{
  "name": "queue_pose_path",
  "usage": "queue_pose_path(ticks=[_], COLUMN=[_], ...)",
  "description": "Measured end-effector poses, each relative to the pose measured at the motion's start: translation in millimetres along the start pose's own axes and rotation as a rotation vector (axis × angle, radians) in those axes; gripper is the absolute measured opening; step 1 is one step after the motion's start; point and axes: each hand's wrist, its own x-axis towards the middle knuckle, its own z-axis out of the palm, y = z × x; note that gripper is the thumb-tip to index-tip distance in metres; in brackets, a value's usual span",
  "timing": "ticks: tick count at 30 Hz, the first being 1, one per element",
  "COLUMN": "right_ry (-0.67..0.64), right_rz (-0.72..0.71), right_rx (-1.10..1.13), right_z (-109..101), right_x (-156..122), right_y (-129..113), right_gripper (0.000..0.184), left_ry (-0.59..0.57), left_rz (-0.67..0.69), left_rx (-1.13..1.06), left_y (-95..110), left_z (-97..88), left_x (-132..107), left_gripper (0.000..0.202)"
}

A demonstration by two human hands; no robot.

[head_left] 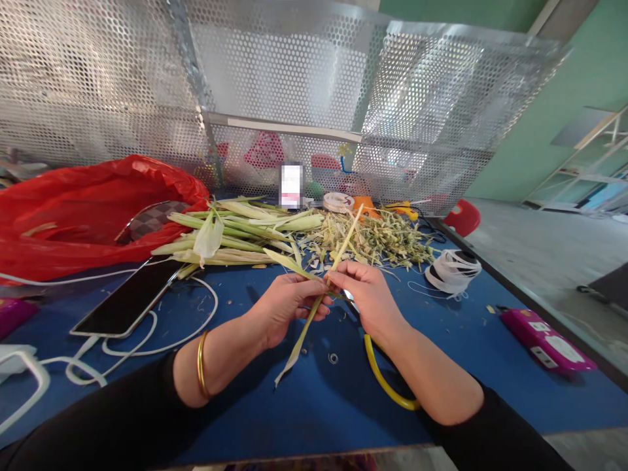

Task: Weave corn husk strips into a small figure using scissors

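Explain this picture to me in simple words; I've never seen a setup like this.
There is no robot here, only a person's two bare hands. The single picture comes from a camera worn on the head, looking forward and down. The left hand and right hand meet in the middle, pinching crossed leaf strips between their fingers. On the blue table beyond them lie long pale-green leaves and a heap of short scraps. A red bag and a dark-screened device are at left; white cord and a purple packet at right.
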Motion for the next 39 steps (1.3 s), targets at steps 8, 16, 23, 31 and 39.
queue_pose_path(ticks=[8,16,23,31,39], right_ry=[0.113,-0.138,-0.191,-0.165,0.169], right_rz=[-0.051,-0.005,-0.103,-0.186,-0.577], right_rx=[-0.047,-0.412,-0.655,-0.724,-0.817], right_z=[2,-17,-16,-19,-18], right_x=[-2,5,0,0,0], right_y=[5,-9,-11,-9,-10], right_gripper=[0.020,0.021,0.014,0.015,0.013], left_ry=[-0.059,0.003,0.136,0.144,0.037], left_rz=[0.021,0.000,0.137,0.138,0.107], left_rx=[-0.030,-0.127,-0.068,-0.088,0.050], left_y=[0,5,-1,4,12], left_z=[0.2,-6.9,-4.4,-8.4,-1.3], left_x=[0,5,8,10,-3], left_gripper=[0.012,0.022,0.017,0.015,0.019])
